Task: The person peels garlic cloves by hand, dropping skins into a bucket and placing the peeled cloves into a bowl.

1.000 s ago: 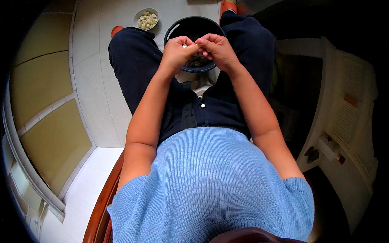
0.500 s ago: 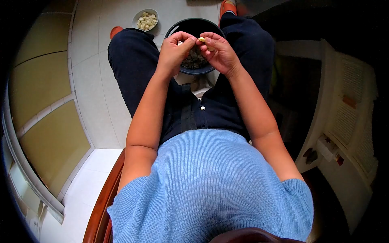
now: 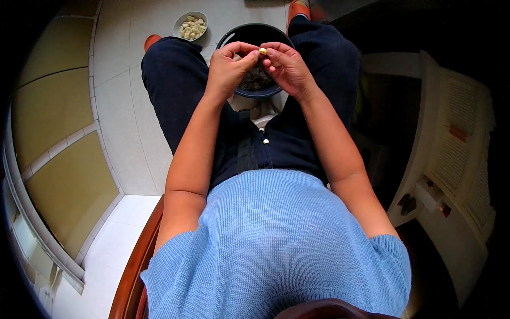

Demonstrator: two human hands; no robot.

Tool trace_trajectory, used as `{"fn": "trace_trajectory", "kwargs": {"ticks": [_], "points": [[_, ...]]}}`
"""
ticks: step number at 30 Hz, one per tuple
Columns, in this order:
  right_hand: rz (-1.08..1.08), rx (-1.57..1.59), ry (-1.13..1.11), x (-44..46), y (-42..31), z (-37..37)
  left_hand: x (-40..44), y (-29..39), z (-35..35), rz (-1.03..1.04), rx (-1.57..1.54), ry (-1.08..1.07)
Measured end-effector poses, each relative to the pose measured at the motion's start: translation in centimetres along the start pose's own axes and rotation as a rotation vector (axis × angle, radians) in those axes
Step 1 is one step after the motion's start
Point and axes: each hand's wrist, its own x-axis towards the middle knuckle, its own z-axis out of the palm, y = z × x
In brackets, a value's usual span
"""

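A small yellowish garlic clove (image 3: pixel 263 51) is pinched between the fingertips of both hands, above a dark bucket (image 3: pixel 257 94). My left hand (image 3: pixel 229 69) holds its left end with thumb and forefinger, the other fingers curled. On the opposite end, my right hand (image 3: pixel 291 70) grips it between thumb and forefinger, with the remaining fingers bent beneath. Greyish scraps (image 3: pixel 256 78), perhaps skins, lie inside the bucket, partly hidden by my hands. Beyond my left knee stands a white bowl (image 3: pixel 177 32) of pale peeled cloves (image 3: pixel 192 27).
My knees in dark trousers (image 3: pixel 172 80) flank the bucket. Light tiles (image 3: pixel 114 80) cover the floor. Orange shoes (image 3: pixel 298 9) show past my legs. A wooden chair edge (image 3: pixel 135 260) is at lower left, and a pale cabinet-like structure (image 3: pixel 451 159) stands on the right.
My fingertips have shifted slightly on the clove, and the left thumb and forefinger now meet it more closely. The bowl and bucket have stayed put.
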Motion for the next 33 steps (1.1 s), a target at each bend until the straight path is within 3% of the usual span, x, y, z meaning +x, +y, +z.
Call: {"fn": "trace_trajectory", "kwargs": {"ticks": [4,11,14,16,20,25,29,31,33], "points": [[-0.019,-0.158,0.051,-0.1,0.0,0.3,0.2,0.0,-0.5,-0.011,0.17,-0.003],[-0.019,-0.284,0.027,-0.2,0.2,0.1,0.1,-0.2,-0.3,-0.021,0.201,-0.008],[0.047,-0.133,-0.017,0.0,0.1,0.0,0.0,0.2,0.2,-0.031,0.071,0.02],[0.1,0.03,-0.038,0.1,0.0,-0.3,0.0,-0.1,0.2,-0.227,-0.241,0.004],[0.101,0.058,0.002,0.1,0.1,-0.6,0.4,-0.9,0.0,-0.224,-0.21,0.029],[0.042,0.03,0.049,0.1,0.2,-0.6,0.4,-1.5,0.2,0.028,0.215,0.023],[0.034,0.023,0.058,0.1,0.0,-0.6,0.4,-1.1,0.3,0.032,0.167,0.05],[0.048,0.173,0.07,0.2,-0.1,-0.4,0.4,-0.8,0.2,-0.095,0.128,0.088],[0.036,0.251,0.003,0.3,-0.2,-0.6,0.5,-1.1,0.2,-0.08,0.081,0.093]]}}
